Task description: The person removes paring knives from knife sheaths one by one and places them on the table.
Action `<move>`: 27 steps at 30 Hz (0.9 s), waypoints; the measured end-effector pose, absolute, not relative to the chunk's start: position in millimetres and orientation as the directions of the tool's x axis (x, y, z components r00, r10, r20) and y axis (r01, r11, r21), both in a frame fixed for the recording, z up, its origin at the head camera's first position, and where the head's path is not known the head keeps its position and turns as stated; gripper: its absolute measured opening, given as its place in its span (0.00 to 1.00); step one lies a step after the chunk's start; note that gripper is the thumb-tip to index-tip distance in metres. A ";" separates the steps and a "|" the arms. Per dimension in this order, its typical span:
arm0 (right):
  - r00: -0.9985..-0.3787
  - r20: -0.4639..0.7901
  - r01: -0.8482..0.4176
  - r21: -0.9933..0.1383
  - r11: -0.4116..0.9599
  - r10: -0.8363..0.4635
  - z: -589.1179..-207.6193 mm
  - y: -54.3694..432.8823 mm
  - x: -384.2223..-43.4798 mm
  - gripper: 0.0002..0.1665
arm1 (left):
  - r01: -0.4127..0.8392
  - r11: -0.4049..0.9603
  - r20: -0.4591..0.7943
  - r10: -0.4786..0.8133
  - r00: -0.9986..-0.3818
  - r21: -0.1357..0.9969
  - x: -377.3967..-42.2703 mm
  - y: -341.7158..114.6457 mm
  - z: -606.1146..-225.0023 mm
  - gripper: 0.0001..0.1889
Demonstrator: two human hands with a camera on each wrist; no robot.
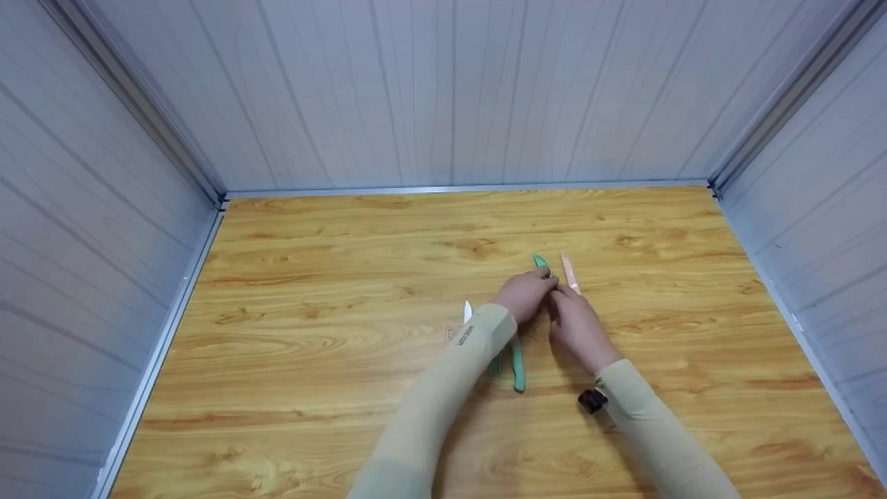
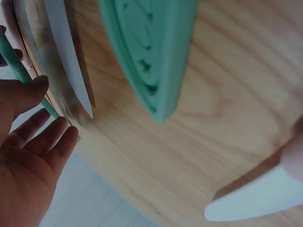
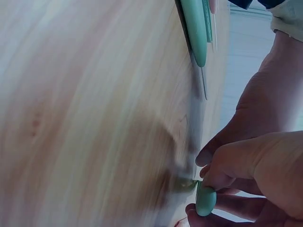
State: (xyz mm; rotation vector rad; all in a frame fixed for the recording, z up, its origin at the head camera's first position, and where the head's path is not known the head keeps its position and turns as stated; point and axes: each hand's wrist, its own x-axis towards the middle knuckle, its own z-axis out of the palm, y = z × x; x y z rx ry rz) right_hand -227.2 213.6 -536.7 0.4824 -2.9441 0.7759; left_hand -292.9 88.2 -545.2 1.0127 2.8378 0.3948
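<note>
Both hands meet over a slim green knife (image 1: 541, 261) that looks sheathed. My left hand (image 1: 523, 296) grips its far part, thumb in front and fingers behind. Thumb and fingers of my right hand (image 1: 578, 324) pinch the rounded end of its green handle (image 3: 206, 202). Just right of the fingertips, a pink knife (image 1: 569, 269) lies pointing away. Below the left wrist lies a knife with a green handle (image 1: 518, 367) and a bare metal blade (image 2: 71, 61). Beside it is a loose green sheath (image 2: 163, 61) with a patterned recess, partly under the left forearm.
A white blade (image 1: 468, 310) with a pink handle pokes out left of the left sleeve (image 1: 478, 336). A black wrist camera (image 1: 592, 400) sits at the right cuff. Pale panel walls (image 1: 429, 97) enclose the wooden table (image 1: 312, 388) at the back and sides.
</note>
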 end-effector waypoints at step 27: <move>-0.933 0.155 -0.359 -0.445 0.820 -0.324 -518.2 213.9 -213.0 0.32 | 0.581 0.813 0.096 0.576 -0.812 0.038 -291.8 89.4 -534.9 0.13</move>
